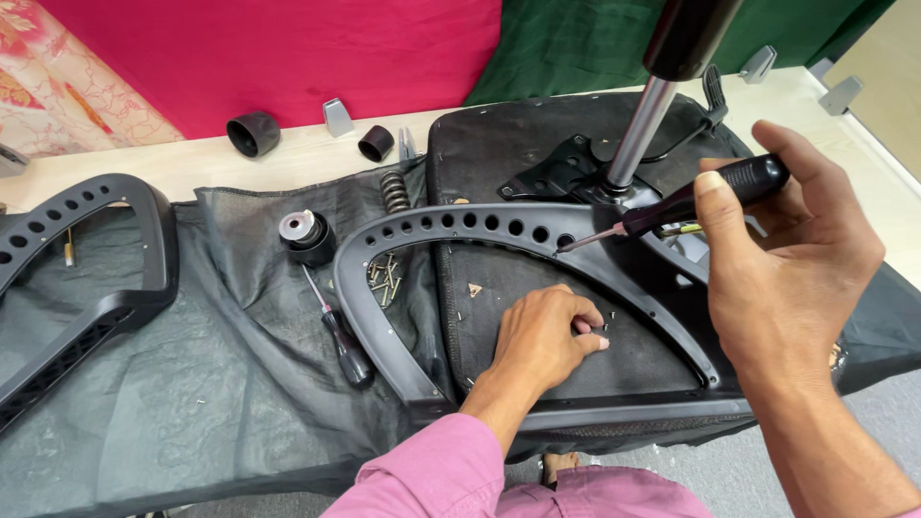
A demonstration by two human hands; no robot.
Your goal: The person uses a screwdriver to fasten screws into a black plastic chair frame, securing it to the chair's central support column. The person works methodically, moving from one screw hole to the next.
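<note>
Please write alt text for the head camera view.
The right hand holds a black screwdriver at a holed black armrest frame on an upturned chair seat; the left hand rests inside the frame.

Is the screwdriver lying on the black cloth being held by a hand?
No, the spare screwdriver lies alone on the cloth; the right hand holds a different one.

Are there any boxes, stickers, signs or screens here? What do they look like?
None: no boxes, stickers, signs or screens show.
Only chair parts lie about: a black armrest frame on the seat, with loose screws beside it.
</note>
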